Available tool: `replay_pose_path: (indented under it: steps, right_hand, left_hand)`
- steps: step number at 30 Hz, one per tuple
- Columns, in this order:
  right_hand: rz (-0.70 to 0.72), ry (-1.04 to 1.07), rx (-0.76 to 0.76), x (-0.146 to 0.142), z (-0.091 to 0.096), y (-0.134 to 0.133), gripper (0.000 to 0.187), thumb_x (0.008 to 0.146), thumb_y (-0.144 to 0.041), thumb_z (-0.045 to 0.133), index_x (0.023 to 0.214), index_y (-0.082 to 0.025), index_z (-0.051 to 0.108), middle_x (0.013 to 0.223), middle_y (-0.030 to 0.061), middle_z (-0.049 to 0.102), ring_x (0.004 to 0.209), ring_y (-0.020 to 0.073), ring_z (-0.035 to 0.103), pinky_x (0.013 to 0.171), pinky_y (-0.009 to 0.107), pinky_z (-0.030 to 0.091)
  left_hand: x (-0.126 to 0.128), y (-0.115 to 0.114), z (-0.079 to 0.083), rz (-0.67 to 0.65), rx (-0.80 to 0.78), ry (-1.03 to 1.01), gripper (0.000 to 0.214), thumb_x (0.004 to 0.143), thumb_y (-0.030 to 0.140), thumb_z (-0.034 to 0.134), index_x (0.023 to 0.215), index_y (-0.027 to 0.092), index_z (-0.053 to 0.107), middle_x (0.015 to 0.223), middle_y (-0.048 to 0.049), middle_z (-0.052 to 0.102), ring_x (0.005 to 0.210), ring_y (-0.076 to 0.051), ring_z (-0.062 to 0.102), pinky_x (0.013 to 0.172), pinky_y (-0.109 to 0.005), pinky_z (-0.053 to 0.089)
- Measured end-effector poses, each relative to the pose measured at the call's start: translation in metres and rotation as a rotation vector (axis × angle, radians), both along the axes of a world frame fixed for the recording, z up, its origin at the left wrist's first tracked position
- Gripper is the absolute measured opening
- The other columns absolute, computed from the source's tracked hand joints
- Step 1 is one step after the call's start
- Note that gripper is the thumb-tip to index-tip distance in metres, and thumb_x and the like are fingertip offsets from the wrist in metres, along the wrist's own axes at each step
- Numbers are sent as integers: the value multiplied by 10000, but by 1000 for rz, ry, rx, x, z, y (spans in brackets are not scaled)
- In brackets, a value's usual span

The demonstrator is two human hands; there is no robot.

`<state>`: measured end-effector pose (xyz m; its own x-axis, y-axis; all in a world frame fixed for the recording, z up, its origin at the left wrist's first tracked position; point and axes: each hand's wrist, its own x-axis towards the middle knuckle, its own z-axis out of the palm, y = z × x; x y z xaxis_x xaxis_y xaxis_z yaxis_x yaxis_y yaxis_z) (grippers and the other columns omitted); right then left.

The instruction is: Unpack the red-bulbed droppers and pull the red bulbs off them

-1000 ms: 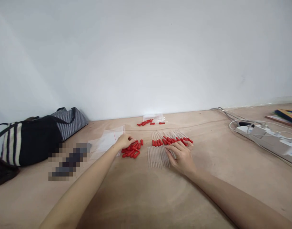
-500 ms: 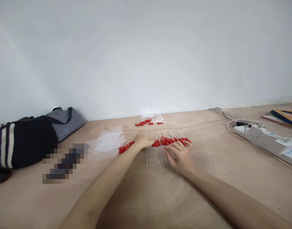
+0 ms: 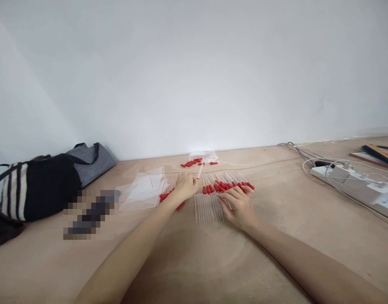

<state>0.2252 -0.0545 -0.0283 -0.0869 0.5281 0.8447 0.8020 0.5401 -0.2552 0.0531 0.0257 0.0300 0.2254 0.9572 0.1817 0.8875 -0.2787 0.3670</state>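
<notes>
A row of clear glass droppers [image 3: 209,206] with red rubber bulbs [image 3: 227,185] lies on the wooden table [image 3: 194,261]. My right hand [image 3: 239,203] rests flat on the right part of this row, fingers stretched out. My left hand [image 3: 185,185] is closed around one clear tube [image 3: 200,171], which points up and away from me. Loose red bulbs [image 3: 164,196] lie partly hidden under my left hand. A second small group of red bulbs [image 3: 194,162] lies further back near the wall.
Clear zip bags [image 3: 143,188] lie left of the bulbs, another bag [image 3: 204,155] at the wall. Striped and black bags [image 3: 48,179] stand far left. A power strip with cables [image 3: 348,175] and a coloured board [image 3: 379,153] occupy the right.
My left hand went from the loose bulb pile over to the row of droppers and has lifted one tube. My right hand has stayed on the row.
</notes>
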Motion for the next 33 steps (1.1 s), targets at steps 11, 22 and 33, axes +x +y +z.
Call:
replay_pose_path:
  steps: [11,22,33]
  right_hand:
    - [38,-369,269,-16,-6,-7,220,825,-201,533,1031,-262,577,900,-30,667,957,136,529,977,396,98]
    - [76,-435,146,-16,-10,-10,181,759,-96,448,768,-209,588,532,-53,522,643,92,447,934,389,130]
    - [116,-390,125,-16,-11,-10,140,784,-127,465,765,-204,580,534,-54,519,652,97,424,891,383,152]
  left_hand:
    - [-35,-65,-53,-517,595,57,248,925,233,278,806,171,486,736,-49,567,675,-175,536,626,-293,432]
    - [-38,-70,-53,-542,604,119,289,921,273,347,752,172,558,730,-29,581,679,-158,470,651,-305,320]
    - [-37,-71,-55,-538,627,160,198,849,114,410,692,160,521,684,-16,578,691,-153,436,661,-329,258]
